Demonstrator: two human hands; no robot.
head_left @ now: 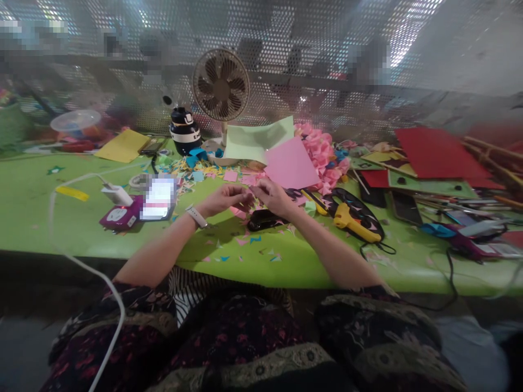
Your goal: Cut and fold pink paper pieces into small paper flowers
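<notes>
My left hand [229, 198], with a pale watch [196, 216] on its wrist, and my right hand [273, 197] meet over the middle of the green table [229, 239]. Both have their fingertips pinched together; what lies between them is too small and blurred to name. Just below the right hand is a glossy black object [263, 220], perhaps a stapler. Pink paper scraps [237, 212] lie under the fingers. Behind the hands rest a pink paper sheet [292, 164] and a light green sheet [255, 144], beside a heap of pink paper petals [316, 146].
A yellow glue gun [354, 223] and a yellow-handled tool [314, 201] lie to the right. On the left are a lit phone [157, 198], a purple power strip [119, 216] and a white cable [52, 212]. A fan [221, 84] and a dark jug [185, 133] stand behind.
</notes>
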